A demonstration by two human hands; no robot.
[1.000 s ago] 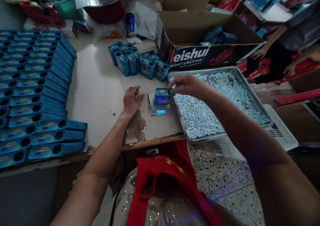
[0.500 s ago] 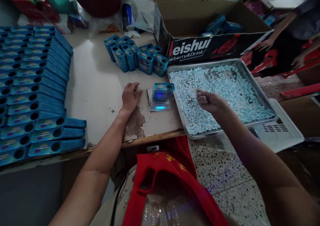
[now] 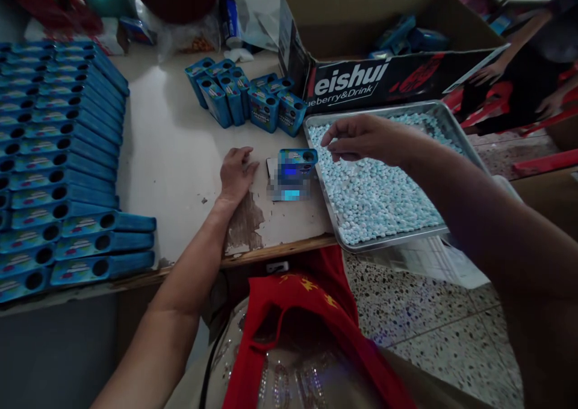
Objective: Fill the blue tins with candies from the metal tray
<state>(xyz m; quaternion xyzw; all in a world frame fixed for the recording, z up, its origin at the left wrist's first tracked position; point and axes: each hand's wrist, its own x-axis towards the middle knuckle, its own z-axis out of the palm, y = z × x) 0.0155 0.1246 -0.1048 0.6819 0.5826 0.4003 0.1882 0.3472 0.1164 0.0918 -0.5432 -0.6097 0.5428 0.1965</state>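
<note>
A small blue tin (image 3: 295,163) with a round hole in its top stands on a little scale (image 3: 289,187) near the table's front edge. My right hand (image 3: 361,139) hovers just right of the tin, over the metal tray (image 3: 388,239) of pale blue pellets (image 3: 379,192). Its fingertips are pinched together; what they hold is too small to name. My left hand (image 3: 237,174) lies flat on the table left of the scale, fingers loosely together, holding nothing.
Rows of blue tins (image 3: 58,156) lie stacked at the left. Several upright tins (image 3: 246,99) stand behind the scale. A cardboard box (image 3: 361,84) with more tins sits behind the tray. Another person's arms (image 3: 501,65) show at far right.
My right hand dipped from the tin into the pellets on the tray, then rose back toward the tin with pinched fingers. The left hand has stayed put.
</note>
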